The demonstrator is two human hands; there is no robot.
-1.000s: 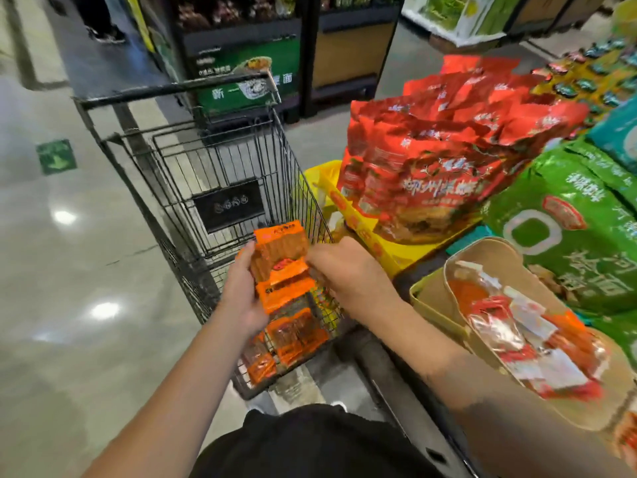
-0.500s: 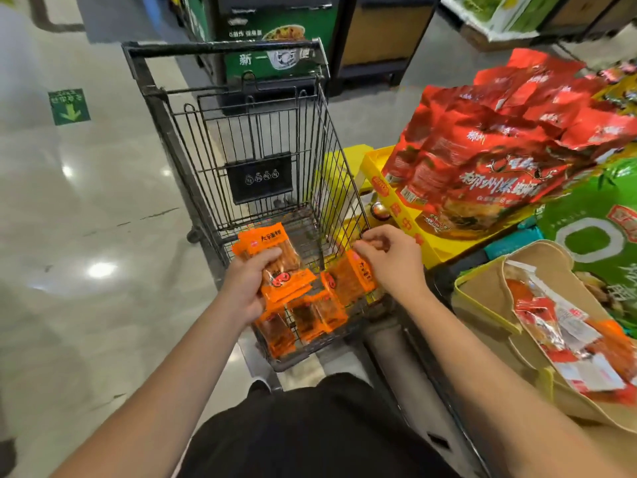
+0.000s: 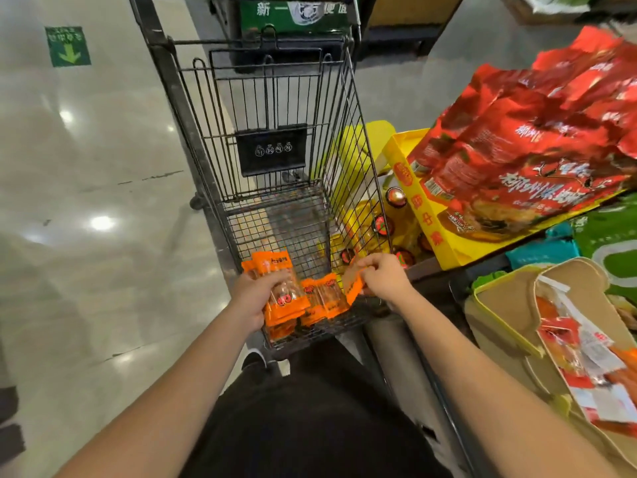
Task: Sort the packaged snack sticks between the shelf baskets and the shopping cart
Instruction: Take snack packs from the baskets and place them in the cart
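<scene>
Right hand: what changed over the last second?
The right hand left the stack, reached down into the shopping cart and pinched a loose orange packet. The left hand lowered but kept its grip on the stack of orange packets. More packets lie on the cart floor as before.

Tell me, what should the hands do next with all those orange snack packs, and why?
Probably the right hand should lift the orange pack it pinches and add it to the stack the left hand grips. More packs lie loose on the cart floor between the hands, so gathering seems unfinished.
</scene>
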